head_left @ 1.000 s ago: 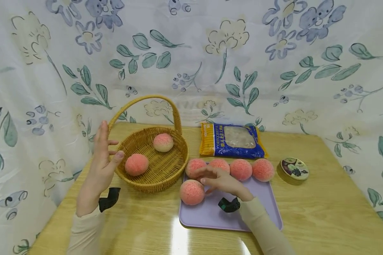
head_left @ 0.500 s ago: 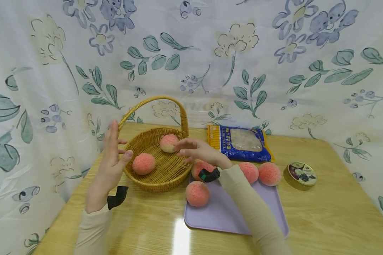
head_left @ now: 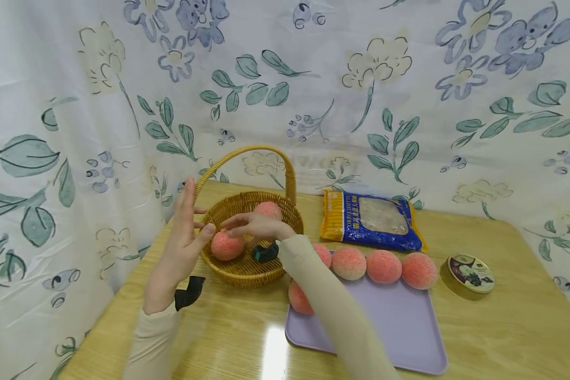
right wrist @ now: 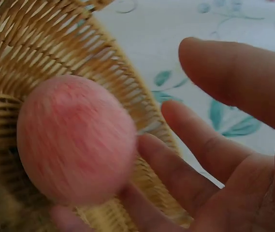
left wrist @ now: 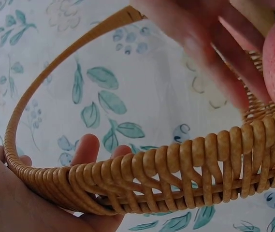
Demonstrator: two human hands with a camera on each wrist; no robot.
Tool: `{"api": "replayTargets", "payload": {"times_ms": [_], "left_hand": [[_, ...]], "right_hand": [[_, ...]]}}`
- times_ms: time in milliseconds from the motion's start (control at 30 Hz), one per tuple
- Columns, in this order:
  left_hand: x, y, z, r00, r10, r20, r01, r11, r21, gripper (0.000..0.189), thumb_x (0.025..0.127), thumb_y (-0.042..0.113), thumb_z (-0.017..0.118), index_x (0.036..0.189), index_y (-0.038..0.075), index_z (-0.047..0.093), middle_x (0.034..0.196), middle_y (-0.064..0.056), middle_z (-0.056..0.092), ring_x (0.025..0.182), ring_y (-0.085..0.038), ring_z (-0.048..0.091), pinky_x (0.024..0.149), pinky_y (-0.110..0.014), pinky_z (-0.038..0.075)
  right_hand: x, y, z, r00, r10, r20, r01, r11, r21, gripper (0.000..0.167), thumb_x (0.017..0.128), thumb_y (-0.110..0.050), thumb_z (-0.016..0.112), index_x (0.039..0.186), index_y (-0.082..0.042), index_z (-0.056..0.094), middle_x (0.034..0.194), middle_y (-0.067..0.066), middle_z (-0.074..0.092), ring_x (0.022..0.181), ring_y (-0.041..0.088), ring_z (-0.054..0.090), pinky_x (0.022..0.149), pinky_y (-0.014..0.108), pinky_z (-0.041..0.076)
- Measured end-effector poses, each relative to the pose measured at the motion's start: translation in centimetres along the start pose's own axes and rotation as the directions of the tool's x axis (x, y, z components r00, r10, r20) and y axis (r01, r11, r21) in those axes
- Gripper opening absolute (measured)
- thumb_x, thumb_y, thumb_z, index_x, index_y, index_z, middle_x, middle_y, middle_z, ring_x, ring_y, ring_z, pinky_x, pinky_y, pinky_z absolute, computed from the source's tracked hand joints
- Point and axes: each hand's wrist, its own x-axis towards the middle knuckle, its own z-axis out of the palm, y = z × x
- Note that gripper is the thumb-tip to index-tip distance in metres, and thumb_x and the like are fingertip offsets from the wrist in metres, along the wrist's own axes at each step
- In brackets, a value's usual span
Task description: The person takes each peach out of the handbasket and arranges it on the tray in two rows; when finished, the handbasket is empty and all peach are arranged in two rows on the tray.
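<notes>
A round wicker basket (head_left: 249, 278) with a tall arched handle holds two pink peaches. My right hand (head_left: 258, 227) reaches over its rim to the left peach (head_left: 227, 247), fingers spread and fingertips right at its side in the head view. The right wrist view has the same peach (right wrist: 77, 140) beside the spread fingers and thumb. Partly behind the right hand lies the other peach (head_left: 268, 210). My left hand (head_left: 178, 258) is at the basket's left side, fingers extended upward; in the left wrist view, its fingertips (left wrist: 86, 150) show past the woven rim (left wrist: 176, 159).
Right of the basket, a purple tray (head_left: 389, 327) carries several peaches (head_left: 383, 266), two partly hidden by the right sleeve. Behind it lies a blue and yellow orecchiette bag (head_left: 375, 221). A round tin (head_left: 470, 274) stands to the right, and a floral curtain (head_left: 337, 105) hangs behind the table.
My right hand has moved left from the tray's peaches, across the basket rim, to the left peach inside. The left hand stays at the basket's side. The head view has turned slightly left.
</notes>
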Motion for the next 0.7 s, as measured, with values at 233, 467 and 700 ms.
{"api": "replayTargets", "payload": {"times_ms": [233, 467, 700], "left_hand": [[0.1, 0.1, 0.2, 1.000, 0.029, -0.007, -0.029, 1.000, -0.006, 0.071, 0.104, 0.023, 0.044, 0.156, 0.010, -0.002, 0.163, -0.008, 0.000, 0.114, -0.017, 0.037, 0.084, -0.028, 0.037], [0.1, 0.2, 0.3, 0.999, 0.035, -0.013, -0.035, 0.999, -0.008, 0.070, 0.104, 0.022, 0.044, 0.156, 0.009, -0.001, 0.163, -0.009, 0.001, 0.115, -0.014, 0.037, 0.083, -0.031, 0.038], [0.0, 0.0, 0.2, 1.000, 0.008, -0.014, -0.008, 1.000, 0.001, 0.071, 0.103, 0.015, 0.045, 0.156, 0.010, -0.001, 0.163, -0.013, 0.000, 0.114, -0.013, 0.037, 0.084, -0.027, 0.037]], "right_hand": [[2.2, -0.2, 2.6, 1.000, -0.012, 0.013, 0.015, 0.967, -0.256, 0.063, 0.091, -0.021, 0.065, 0.149, -0.017, 0.039, 0.150, 0.005, 0.044, 0.131, 0.020, 0.047, 0.097, 0.029, 0.045], [2.5, 0.1, 3.2, 1.000, 0.023, 0.020, -0.016, 0.961, -0.276, 0.077, 0.083, -0.014, 0.074, 0.150, -0.022, 0.037, 0.127, 0.005, 0.059, 0.086, 0.014, 0.058, 0.066, 0.026, 0.048], [2.0, 0.3, 2.9, 0.999, 0.041, -0.005, -0.042, 0.977, -0.211, 0.060, 0.086, -0.022, 0.071, 0.141, -0.022, 0.048, 0.121, 0.000, 0.057, 0.086, 0.013, 0.053, 0.064, 0.027, 0.045]]}}
